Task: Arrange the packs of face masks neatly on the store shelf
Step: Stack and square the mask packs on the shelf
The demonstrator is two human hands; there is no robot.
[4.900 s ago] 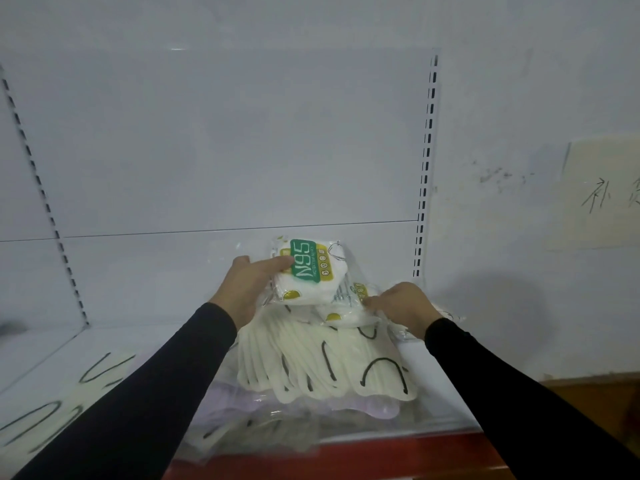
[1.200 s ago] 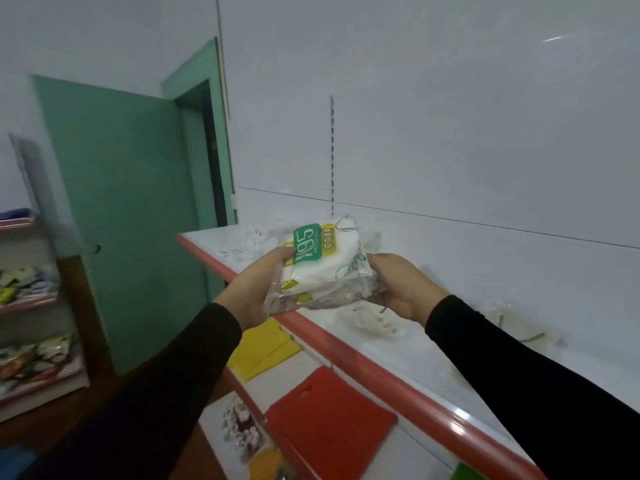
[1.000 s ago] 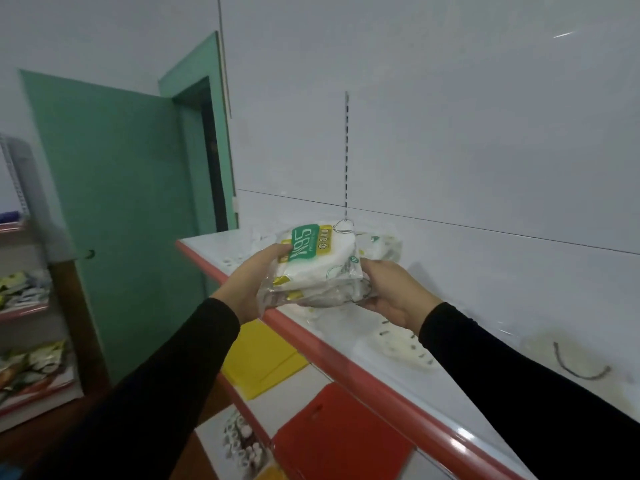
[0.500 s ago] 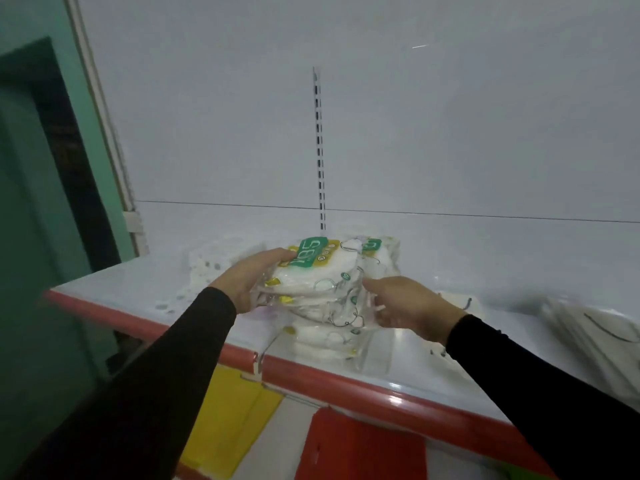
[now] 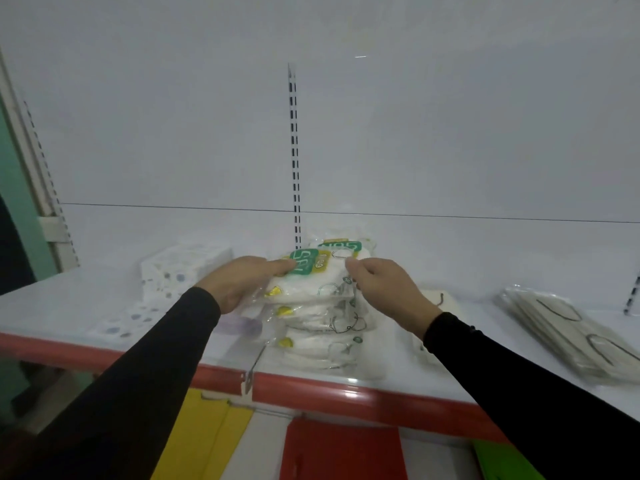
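A stack of clear-wrapped N95 mask packs (image 5: pixel 313 315) with green and yellow labels stands on the white shelf (image 5: pixel 69 306), near its red front edge. My left hand (image 5: pixel 242 280) grips the left side of the top pack (image 5: pixel 311 277), thumb on its green label. My right hand (image 5: pixel 384 289) pinches the same pack's right edge. A second stack (image 5: pixel 341 245) of the same packs shows just behind.
White boxes with pale dots (image 5: pixel 180 271) sit left of the stack. Flat packs of masks with dark ear loops (image 5: pixel 568 334) lie at the right. A slotted upright (image 5: pixel 293 154) runs up the back panel. Yellow, red and green items lie below the shelf.
I turned from the far end of the shelf to this spot, carrying the N95 packs in both hands. The packs now rest on the stack, hands still on the top one.
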